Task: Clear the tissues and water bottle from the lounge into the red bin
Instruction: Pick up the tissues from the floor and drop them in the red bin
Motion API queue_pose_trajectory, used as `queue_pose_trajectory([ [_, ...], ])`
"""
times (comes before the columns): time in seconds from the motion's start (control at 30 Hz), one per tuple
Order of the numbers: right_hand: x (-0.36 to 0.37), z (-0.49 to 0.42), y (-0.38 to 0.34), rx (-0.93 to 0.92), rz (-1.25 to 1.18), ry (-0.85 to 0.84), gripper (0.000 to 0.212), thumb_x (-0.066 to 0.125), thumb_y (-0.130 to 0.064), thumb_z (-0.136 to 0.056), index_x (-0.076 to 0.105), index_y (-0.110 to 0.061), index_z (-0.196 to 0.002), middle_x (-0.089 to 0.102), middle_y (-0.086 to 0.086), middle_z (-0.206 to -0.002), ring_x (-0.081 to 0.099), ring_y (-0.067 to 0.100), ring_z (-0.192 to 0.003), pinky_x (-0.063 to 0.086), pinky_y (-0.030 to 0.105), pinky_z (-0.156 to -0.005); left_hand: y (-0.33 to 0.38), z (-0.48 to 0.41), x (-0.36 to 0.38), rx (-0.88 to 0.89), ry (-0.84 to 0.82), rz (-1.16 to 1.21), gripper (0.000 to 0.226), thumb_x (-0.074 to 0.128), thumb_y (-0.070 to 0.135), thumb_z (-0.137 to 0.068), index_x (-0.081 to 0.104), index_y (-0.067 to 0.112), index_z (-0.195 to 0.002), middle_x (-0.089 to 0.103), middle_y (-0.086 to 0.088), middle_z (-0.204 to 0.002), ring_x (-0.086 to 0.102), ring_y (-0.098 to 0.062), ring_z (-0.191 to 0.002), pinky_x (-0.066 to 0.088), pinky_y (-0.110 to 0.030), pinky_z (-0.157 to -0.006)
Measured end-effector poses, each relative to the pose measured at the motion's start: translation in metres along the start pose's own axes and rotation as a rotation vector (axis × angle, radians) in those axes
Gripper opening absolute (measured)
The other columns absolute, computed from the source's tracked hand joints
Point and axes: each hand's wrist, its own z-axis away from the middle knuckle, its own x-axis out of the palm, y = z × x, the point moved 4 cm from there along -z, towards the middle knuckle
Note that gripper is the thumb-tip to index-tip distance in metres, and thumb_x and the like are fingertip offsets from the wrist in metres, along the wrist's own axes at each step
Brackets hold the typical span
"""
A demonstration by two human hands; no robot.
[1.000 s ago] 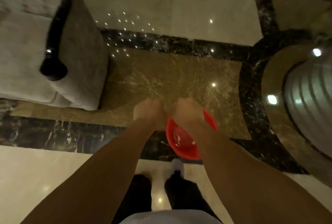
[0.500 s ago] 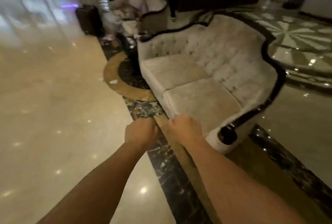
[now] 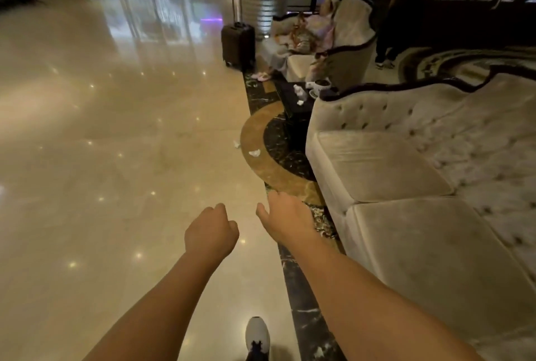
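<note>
Both arms extend forward over the polished marble floor (image 3: 101,157). The left hand (image 3: 210,231) is curled into a loose fist, its grip narrow, nothing visible in it. The right hand (image 3: 285,215) is partly open, grip loose and empty. Two crumpled tissues (image 3: 254,152) lie on the floor ahead, near the corner of the beige tufted sofa (image 3: 406,186). More white tissue and a cup (image 3: 321,85) sit on the dark tabletop (image 3: 295,99) beyond. A dark suitcase (image 3: 238,44) stands upright farther off.

No writing can be read — no labels, brands or numbers.
</note>
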Motion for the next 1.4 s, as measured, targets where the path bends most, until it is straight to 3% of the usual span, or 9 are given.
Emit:
queue_pose_trajectory([
  [0.17,0.023,-0.155,0.003,0.048,-0.004,-0.071,0.042,0.032,-0.048,-0.093,0.055,-0.014,-0.104,0.062,0.011,-0.102,0.060,0.032,-0.093,0.041,0.039,-0.068,0.002,-0.146,-0.001,-0.006,-0.065,-0.003,0.018,0.044,0.023,-0.085,0.053,0.010,-0.093,0.058,-0.010,-0.094,0.056,-0.031,-0.082,0.041,-0.034,-0.065],
  [0.4,0.034,-0.328,-0.014,0.060,0.030,-0.096,0.042,0.031,-0.047,-0.094,0.056,-0.014,-0.102,0.062,0.009,-0.100,0.060,0.030,-0.090,0.044,0.039,-0.070,-0.016,-0.324,-0.017,-0.010,-0.087,-0.002,0.022,0.044,0.023,-0.085,0.056,0.008,-0.095,0.061,-0.014,-0.099,0.059,-0.035,-0.089,0.049,-0.038,-0.073],
  [0.57,0.076,-0.458,-0.016,0.097,0.056,-0.130,0.038,0.032,-0.043,-0.095,0.055,-0.014,-0.103,0.063,0.009,-0.099,0.061,0.030,-0.088,0.045,0.040,-0.069,-0.034,-0.475,0.002,0.033,-0.128,-0.015,0.020,0.045,0.025,-0.086,0.055,0.010,-0.094,0.062,-0.014,-0.102,0.060,-0.036,-0.092,0.048,-0.038,-0.071],
  [0.7,0.105,-0.576,-0.019,0.163,0.071,-0.148,0.037,0.034,-0.042,-0.096,0.055,-0.014,-0.106,0.063,0.009,-0.102,0.061,0.030,-0.088,0.041,0.038,-0.065,-0.053,-0.615,0.014,0.071,-0.196,0.009,0.022,0.046,0.024,-0.087,0.056,0.007,-0.098,0.060,-0.017,-0.104,0.059,-0.037,-0.095,0.053,-0.043,-0.079],
  [0.97,0.113,-0.766,-0.022,0.279,0.007,-0.164,0.032,0.035,-0.042,-0.095,0.051,-0.015,-0.092,0.060,0.009,-0.093,0.048,0.025,-0.070,0.036,0.037,-0.060,-0.019,-0.823,-0.004,0.212,-0.273,-0.061,0.029,0.047,0.030,-0.087,0.060,0.010,-0.104,0.064,-0.014,-0.104,0.061,-0.034,-0.093,0.043,-0.034,-0.067],
  [1.2,0.160,-0.919,0.056,0.438,0.013,-0.193,0.031,0.038,-0.038,-0.095,0.056,-0.013,-0.104,0.062,0.010,-0.101,0.061,0.030,-0.086,0.039,0.036,-0.061,0.037,-0.988,0.044,0.316,-0.339,-0.067,0.022,0.052,0.031,-0.080,0.057,0.015,-0.095,0.060,-0.008,-0.092,0.054,-0.028,-0.076,0.041,-0.034,-0.062],
  [1.4,0.227,-1.057,0.140,0.510,-0.001,-0.366,0.030,0.039,-0.037,-0.095,0.052,-0.015,-0.110,0.060,0.009,-0.109,0.060,0.029,-0.092,0.037,0.037,-0.063,0.064,-1.142,0.108,0.209,-0.439,-0.119,0.021,0.047,0.028,-0.083,0.055,0.014,-0.096,0.049,-0.001,-0.081,0.048,-0.021,-0.068,0.039,-0.031,-0.058],
])
